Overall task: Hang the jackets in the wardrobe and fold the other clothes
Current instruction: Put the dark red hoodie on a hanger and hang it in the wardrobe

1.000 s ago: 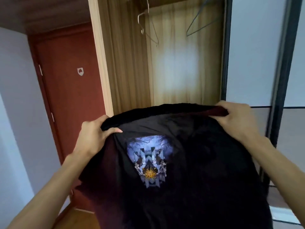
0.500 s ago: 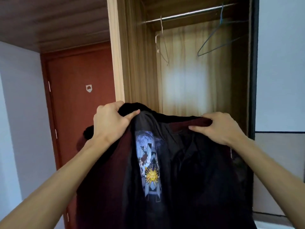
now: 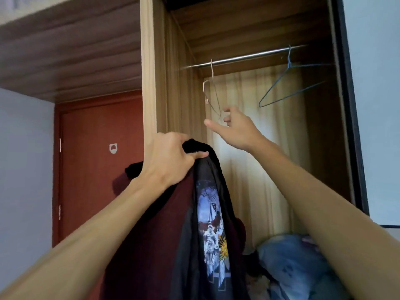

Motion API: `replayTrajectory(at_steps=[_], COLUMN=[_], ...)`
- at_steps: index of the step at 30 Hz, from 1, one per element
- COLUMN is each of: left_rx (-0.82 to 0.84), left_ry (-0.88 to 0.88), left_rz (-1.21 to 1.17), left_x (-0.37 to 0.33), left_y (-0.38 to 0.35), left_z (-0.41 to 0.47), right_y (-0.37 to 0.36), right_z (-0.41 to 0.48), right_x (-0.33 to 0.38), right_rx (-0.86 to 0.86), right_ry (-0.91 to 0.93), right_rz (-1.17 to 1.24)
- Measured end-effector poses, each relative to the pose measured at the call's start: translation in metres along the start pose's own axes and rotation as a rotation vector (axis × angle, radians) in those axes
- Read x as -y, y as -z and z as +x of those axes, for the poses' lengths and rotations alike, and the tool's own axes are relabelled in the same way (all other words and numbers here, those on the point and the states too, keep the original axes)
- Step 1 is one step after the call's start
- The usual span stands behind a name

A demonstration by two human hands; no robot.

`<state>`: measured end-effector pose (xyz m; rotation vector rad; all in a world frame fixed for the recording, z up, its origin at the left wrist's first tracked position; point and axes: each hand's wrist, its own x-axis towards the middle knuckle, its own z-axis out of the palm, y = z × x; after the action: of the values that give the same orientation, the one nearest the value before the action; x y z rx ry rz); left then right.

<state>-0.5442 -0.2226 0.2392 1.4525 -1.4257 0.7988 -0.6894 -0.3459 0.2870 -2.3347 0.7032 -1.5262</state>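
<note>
**Open wardrobe point(image 3: 320, 148), 2 bare hangers: fetching one for the jacket**

Inside the wooden wardrobe a metal rail point(image 3: 249, 56) carries 2 wire hangers, a pale wire hanger point(image 3: 213, 94) on the left and a blue wire hanger point(image 3: 287, 83) well apart to its right. A red door point(image 3: 97, 159) stands left of the wardrobe, and a blue cloth heap point(image 3: 292, 260) lies low inside it.

The left hand point(image 3: 171, 159) is clenched round the collar of a black jacket point(image 3: 212, 224) with a maroon side and a printed emblem. The jacket hangs in front of the wardrobe's left post, not yet on anything. The right hand point(image 3: 236, 128) holds nothing. It reaches up with fingers spread at the pale hanger's lower corner, and contact cannot be told.

The step in hand looks like taking a hanger. Next, the right hand would need to close on the thin wire, unhook it from the rail, and bring it down to the collar while the left hand bears the jacket's weight.
</note>
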Motion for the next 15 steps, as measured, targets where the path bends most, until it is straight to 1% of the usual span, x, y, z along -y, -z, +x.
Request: replayTrajectory(at_steps=[2,6,8,10,12,14,15], left_rx=[0.013,-0.012,-0.021,-0.019,-0.039,-0.059,-0.064], left_ry=[0.009,0.044,0.072,0.097,0.1,0.099,0.095], left_rz=[0.053,0.152,0.151,0.13,0.131,0.135,0.137], left_x=[0.003,0.012,0.02,0.028,0.032,0.032,0.033], left_y=[-0.007,-0.013,-0.015,-0.019,-0.024,-0.029,-0.031], left_z=[0.01,0.027,0.033,0.039,0.046,0.05,0.052], right_y=[-0.006,-0.021,-0.028,-0.034,-0.038,-0.04,-0.041], right_z=[0.036,0.115,0.147,0.173,0.192,0.21,0.218], right_x=[0.008,0.015,0.019,0.022,0.024,0.02,0.016], right_rx=[-0.04,-0.139,-0.174,-0.163,-0.182,-0.244,-0.25], right_ry=[0.003,-0.106,-0.157,-0.188,-0.189,-0.167,-0.164], right_rz=[-0.022,-0.025,0.004,-0.002,-0.016,0.06,0.145])
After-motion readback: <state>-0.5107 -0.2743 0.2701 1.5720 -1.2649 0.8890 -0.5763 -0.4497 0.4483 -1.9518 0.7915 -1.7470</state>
